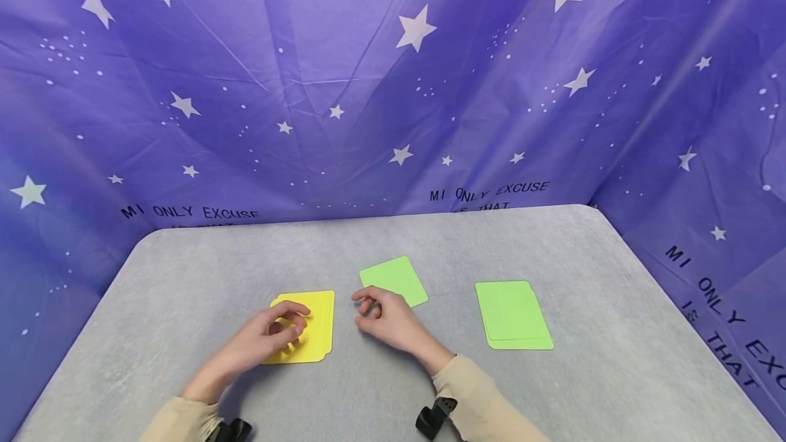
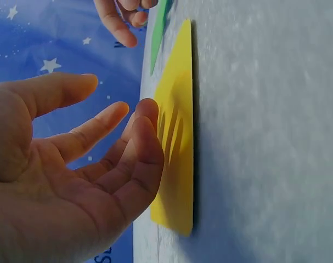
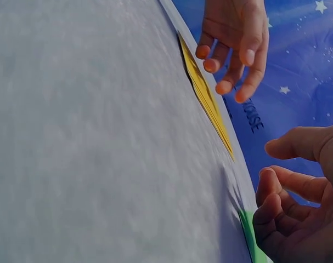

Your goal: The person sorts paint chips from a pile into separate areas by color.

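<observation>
My left hand [image 1: 273,333] hovers over a stack of yellow cards [image 1: 319,326], fingers loosely bent with a gap between thumb and fingertips. In the left wrist view the fingers' shadow falls on the yellow cards [image 2: 177,164], and the hand holds nothing. To the right, my right hand [image 1: 393,319] is just in front of a tilted green card [image 1: 399,278] and overlaps its near corner in the head view. Its fingers are loosely curled with nothing between them. The right wrist view shows both hands above the table, with the yellow stack's layered edge [image 3: 207,101] beyond.
Another stack of green cards [image 1: 512,312], slightly uneven at its edges, lies on the right part of the grey table [image 1: 614,333]. A purple curtain [image 1: 344,87] with white stars and printed words hangs behind the table and along its sides.
</observation>
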Tool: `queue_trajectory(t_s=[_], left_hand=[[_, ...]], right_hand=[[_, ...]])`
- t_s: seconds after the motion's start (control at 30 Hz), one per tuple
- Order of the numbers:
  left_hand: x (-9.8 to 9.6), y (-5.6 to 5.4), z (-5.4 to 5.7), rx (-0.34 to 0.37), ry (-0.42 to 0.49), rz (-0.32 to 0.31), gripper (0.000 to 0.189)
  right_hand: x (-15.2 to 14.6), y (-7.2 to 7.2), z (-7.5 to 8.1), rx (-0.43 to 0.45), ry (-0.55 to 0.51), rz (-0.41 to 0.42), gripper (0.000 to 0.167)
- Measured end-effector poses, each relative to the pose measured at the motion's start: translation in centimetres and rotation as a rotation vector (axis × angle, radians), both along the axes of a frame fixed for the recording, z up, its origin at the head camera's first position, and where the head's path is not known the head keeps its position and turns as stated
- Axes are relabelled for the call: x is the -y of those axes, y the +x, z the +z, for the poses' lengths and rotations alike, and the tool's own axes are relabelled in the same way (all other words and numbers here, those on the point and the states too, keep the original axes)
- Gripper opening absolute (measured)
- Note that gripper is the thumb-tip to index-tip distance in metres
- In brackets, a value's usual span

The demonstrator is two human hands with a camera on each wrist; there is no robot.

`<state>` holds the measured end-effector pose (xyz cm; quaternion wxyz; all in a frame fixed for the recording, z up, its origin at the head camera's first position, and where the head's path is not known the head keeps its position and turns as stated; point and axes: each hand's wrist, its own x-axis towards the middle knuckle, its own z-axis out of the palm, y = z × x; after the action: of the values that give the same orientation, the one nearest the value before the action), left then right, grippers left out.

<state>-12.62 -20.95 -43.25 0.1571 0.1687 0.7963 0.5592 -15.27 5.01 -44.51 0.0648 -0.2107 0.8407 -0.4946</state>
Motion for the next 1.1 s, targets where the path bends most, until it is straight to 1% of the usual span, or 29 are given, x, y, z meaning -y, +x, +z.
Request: queue_trajectory(t_s=[0.27,0.37,0.43,0.53,0.63,0.73,0.8,0.97,1.1], left_hand=[[-1.6,-0.1,-0.2,-0.016,0.072,-0.039,0.037],[-2.3,-0.3,-0.4,-0.003,0.084,-0.042,0.041],[-2.6,-0.4,-0.5,0.006,0.084,-0.045,0.043],[-3.3,-0.6,-0.8,0.018,0.082,-0.053,0.046],[-4.0,-0.8,-0.9,0.027,0.08,-0.064,0.048],[-4.7,-1.0,-0.9,0.055,0.081,-0.066,0.051],[-5.1,-1.2,-0.8,0.071,0.084,-0.067,0.053],[-6.1,-1.5,-0.8,0.081,0.075,-0.065,0.058],[-6.9,-1.6,-0.8,0.089,0.067,-0.049,0.062]], right_hand=[[-2.0,-0.3,0.2,0.015,-0.034,-0.068,0.03],[-2.6,-0.4,0.3,0.032,-0.047,-0.084,0.03],[-3.0,-0.5,0.3,0.044,-0.058,-0.081,0.031],[-3.6,-0.6,0.3,0.053,-0.087,-0.056,0.034],[-4.3,-0.8,0.3,0.057,-0.119,-0.029,0.038],[-4.9,-1.0,0.4,0.052,-0.131,-0.017,0.04],[-5.3,-1.2,0.5,0.051,-0.127,-0.014,0.041],[-6.4,-1.6,0.8,0.042,-0.125,-0.021,0.044],[-7.3,-2.0,0.8,0.013,-0.105,-0.036,0.046]])
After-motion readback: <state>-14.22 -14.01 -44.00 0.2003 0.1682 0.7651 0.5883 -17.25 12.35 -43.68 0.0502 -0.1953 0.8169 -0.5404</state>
